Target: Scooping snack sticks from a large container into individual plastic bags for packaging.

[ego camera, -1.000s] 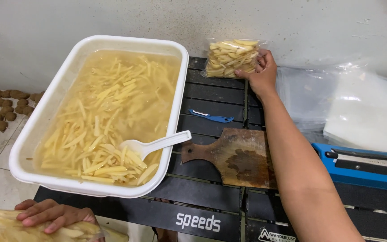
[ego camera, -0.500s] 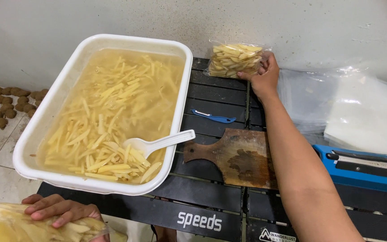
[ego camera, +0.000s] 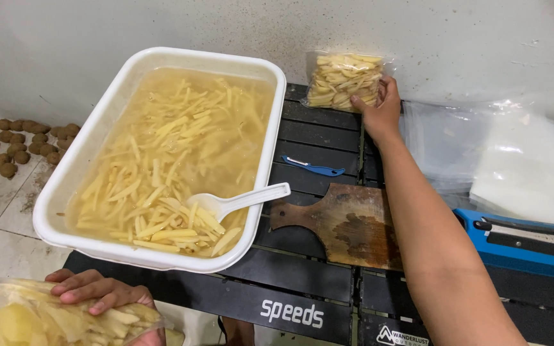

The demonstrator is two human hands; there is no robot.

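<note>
1. White tub (ego camera: 72, 186) of raw potato strips in water overhangs the black table's (ego camera: 302, 134) left edge; bare slats lie between tub and wooden board (ego camera: 354, 224).
2. Right hand (ego camera: 376, 109), fingers closed on a clear bag of strips (ego camera: 344, 80), stands it against the wall.
3. Left hand (ego camera: 100, 291), fingers together, presses a second filled bag (ego camera: 46, 320) at bottom left.

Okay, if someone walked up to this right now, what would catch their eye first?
Probably the big white rectangular plastic tub at the left of the black slatted table, full of pale potato sticks in cloudy water with a white plastic spoon. Next, the right hand touching a clear bag of potato sticks against the wall, and the left hand on another filled bag at the bottom left.
</note>
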